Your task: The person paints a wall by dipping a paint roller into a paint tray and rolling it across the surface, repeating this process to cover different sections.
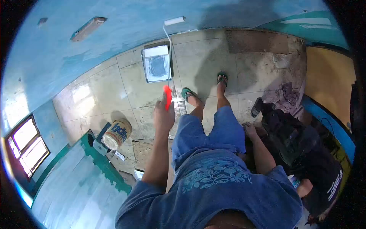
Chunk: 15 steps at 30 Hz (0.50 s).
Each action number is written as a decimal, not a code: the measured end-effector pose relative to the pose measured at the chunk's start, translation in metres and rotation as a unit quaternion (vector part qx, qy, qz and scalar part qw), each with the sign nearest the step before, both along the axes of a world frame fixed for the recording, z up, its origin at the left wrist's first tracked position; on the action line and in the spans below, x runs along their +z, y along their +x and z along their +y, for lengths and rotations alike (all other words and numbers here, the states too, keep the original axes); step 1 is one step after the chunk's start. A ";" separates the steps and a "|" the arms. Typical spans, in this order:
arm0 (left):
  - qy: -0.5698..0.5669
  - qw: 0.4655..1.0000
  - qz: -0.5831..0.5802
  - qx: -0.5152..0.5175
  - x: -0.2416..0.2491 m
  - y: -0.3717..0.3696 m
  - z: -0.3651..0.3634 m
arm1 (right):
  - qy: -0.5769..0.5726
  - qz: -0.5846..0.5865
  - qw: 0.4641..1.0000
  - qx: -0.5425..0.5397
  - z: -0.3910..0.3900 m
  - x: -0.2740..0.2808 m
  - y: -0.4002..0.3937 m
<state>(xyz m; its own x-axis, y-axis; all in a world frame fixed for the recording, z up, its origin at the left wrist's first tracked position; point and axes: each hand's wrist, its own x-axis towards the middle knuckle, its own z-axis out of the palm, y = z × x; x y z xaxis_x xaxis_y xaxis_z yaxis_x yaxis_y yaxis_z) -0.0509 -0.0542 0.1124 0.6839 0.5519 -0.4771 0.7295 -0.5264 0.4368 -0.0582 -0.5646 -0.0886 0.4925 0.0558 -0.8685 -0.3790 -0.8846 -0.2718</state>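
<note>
My left hand (164,116) is closed round the orange handle of a paint roller (167,97). Its long thin metal rod reaches up past the tray, and the white roller sleeve (174,21) overlaps the blue wall (145,19). On the tiled floor ahead of my feet, a paint tray (156,65) holds whitish-blue paint, with the rod passing along its right edge. My right hand (249,130) hangs beside my right thigh, close to a heap of dark fabric; its fingers are too indistinct to read.
Left of me stand a paint-smeared bucket (117,133) and a blue-green painted panel (80,179). At right lies black clothing with white lettering (335,185), bare skin beside it. A brown board (257,42) lies along the wall; a window (28,145) is at far left.
</note>
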 end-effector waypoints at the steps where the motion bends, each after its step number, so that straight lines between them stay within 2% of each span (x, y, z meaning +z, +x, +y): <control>1: 0.003 1.000 0.003 0.000 0.004 0.000 -0.004 | -0.023 0.039 0.999 0.019 0.004 0.011 0.012; 2: 0.009 1.000 0.003 -0.008 0.005 0.001 -0.009 | -0.021 0.041 0.999 0.020 0.002 0.008 0.018; 4: 0.016 1.000 0.005 -0.014 -0.007 0.011 -0.016 | 0.053 -0.011 0.996 -0.068 -0.007 -0.005 0.027; 5: 0.026 0.999 0.006 -0.025 -0.032 0.022 -0.014 | 0.053 -0.010 0.996 -0.068 -0.011 -0.004 0.036; 7: 0.041 0.999 0.009 -0.032 -0.089 0.047 -0.017 | 0.034 0.051 0.989 -0.134 -0.002 0.020 0.065; 8: 0.047 0.998 0.012 -0.028 -0.120 0.060 -0.017 | 0.032 0.052 0.989 -0.132 -0.016 0.011 0.069; 10: -0.005 0.998 -0.070 -0.004 -0.187 0.079 -0.016 | 0.060 -0.053 0.997 0.007 -0.059 -0.024 0.065; 11: -0.005 0.998 -0.070 -0.001 -0.202 0.092 -0.019 | 0.059 -0.052 0.997 0.009 -0.064 -0.020 0.069; 13: 0.003 1.000 0.007 0.028 -0.230 0.113 -0.029 | 0.032 0.034 0.992 -0.117 -0.073 -0.005 0.080; 15: 0.020 0.999 0.015 0.021 -0.253 0.120 -0.035 | 0.027 0.015 0.995 -0.098 -0.082 0.000 0.084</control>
